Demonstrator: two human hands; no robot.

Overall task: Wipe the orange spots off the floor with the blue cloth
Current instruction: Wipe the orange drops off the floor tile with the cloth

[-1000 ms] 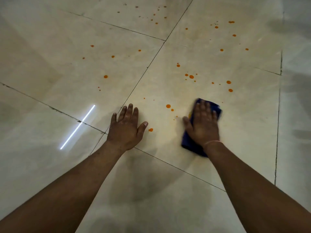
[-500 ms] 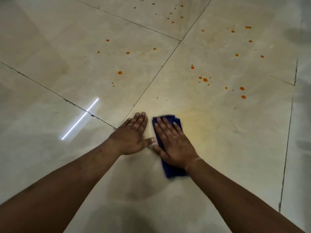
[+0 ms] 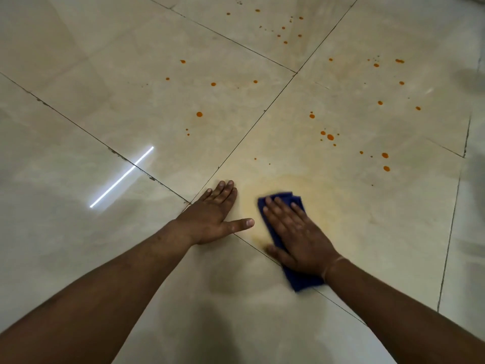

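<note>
My right hand (image 3: 296,232) lies flat on the folded blue cloth (image 3: 301,281) and presses it to the beige tiled floor (image 3: 367,232). The cloth shows beyond my fingertips and behind my wrist. My left hand (image 3: 215,214) rests flat on the floor just left of it, fingers together, thumb pointing at the cloth. A faint yellowish smear (image 3: 286,179) spreads on the tile around and ahead of the cloth. Several orange spots (image 3: 330,137) dot the tiles farther away, with more orange spots to the left (image 3: 199,114) and at the far top (image 3: 285,42).
Dark grout lines (image 3: 262,111) cross the floor between large glossy tiles. A bright strip of reflected light (image 3: 122,177) lies on the tile at left. A greyer tile strip (image 3: 472,206) runs along the right edge.
My right hand swept the cloth left from the right tile to beside my left hand, then a little back to the right. The spots near my hands are gone, leaving a yellowish smear.
</note>
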